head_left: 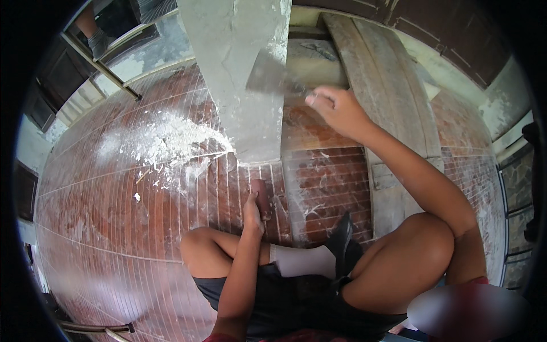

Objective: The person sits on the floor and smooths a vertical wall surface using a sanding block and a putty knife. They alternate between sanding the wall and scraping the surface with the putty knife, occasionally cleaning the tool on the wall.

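My right hand (336,108) grips the handle of a scraper (268,74) with a wide, flat blade, smeared by motion. The blade overlaps the face of a grey-white pillar (253,134); whether it touches cannot be told. Lower down, near my bent knee, my left hand (252,211) is wrapped round a reddish-brown oblong block (262,199), held over the tiled floor. White flakes and powder (171,139) lie heaped at the pillar's left foot.
Long wooden boards (376,74) run along the pillar's right side. A metal frame leg (117,80) stands at the upper left, with another person's foot (98,44) above it. Reddish striped tiles (114,216) cover the floor around me.
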Available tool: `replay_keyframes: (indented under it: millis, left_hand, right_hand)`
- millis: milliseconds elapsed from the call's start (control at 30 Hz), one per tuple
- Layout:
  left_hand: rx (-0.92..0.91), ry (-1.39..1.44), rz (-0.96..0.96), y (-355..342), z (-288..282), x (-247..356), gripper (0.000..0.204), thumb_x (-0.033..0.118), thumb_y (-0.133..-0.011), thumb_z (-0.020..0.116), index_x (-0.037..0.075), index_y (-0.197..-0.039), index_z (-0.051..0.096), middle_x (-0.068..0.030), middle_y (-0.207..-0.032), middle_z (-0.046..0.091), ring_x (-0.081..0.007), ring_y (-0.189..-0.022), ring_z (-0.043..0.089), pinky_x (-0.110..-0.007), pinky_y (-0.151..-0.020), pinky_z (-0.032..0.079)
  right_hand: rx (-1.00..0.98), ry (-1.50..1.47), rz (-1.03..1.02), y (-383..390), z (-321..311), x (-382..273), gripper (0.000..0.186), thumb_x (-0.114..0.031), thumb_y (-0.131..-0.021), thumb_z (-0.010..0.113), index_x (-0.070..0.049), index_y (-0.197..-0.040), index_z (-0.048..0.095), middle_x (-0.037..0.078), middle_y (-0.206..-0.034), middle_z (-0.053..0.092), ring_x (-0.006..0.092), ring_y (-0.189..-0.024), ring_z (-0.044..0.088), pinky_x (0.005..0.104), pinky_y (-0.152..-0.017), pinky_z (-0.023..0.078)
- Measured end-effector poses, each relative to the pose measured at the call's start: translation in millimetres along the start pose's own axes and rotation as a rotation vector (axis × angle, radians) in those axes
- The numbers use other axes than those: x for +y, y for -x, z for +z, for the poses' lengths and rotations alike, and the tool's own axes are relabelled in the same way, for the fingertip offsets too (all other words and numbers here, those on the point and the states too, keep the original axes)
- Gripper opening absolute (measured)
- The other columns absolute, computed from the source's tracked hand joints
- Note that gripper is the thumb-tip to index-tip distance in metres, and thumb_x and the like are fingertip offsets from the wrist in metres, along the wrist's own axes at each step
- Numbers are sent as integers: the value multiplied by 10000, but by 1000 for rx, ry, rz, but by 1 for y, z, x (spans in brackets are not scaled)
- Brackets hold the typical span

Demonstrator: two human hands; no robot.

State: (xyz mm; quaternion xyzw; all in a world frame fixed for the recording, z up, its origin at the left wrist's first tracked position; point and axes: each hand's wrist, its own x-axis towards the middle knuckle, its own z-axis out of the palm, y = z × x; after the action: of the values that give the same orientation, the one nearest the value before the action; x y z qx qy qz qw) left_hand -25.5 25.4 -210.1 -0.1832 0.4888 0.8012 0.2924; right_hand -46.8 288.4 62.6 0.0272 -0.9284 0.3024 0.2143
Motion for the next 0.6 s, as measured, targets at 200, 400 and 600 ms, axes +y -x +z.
replay_keyframes:
  millis: [200,400,600]
  left_hand:
    - [-6,29,1,6,5,3,313,310,-969,468,50,-1096,588,-82,-862,646,-196,-656,622,-327,-521,498]
    - [4,76,21,7,6,3,307,332,-970,497,66,-1080,602,-70,-837,632,-187,-637,609,-323,-507,477]
    - [-42,62,-28,1,0,1,308,328,-967,496,59,-1073,601,-79,-836,638,-187,-639,609,-323,-502,472]
  right_hand:
    - [62,-64,114,-1,-3,0,368,-359,-915,666,-5,-1007,701,104,-720,647,196,-657,592,340,-643,475]
    - [75,-10,-3,-2,-5,-1,402,-391,-924,650,4,-988,693,107,-631,565,200,-578,519,362,-581,441]
    - [67,-22,100,-2,-5,-10,365,-356,-937,649,8,-935,679,67,-558,477,147,-525,417,358,-529,392]
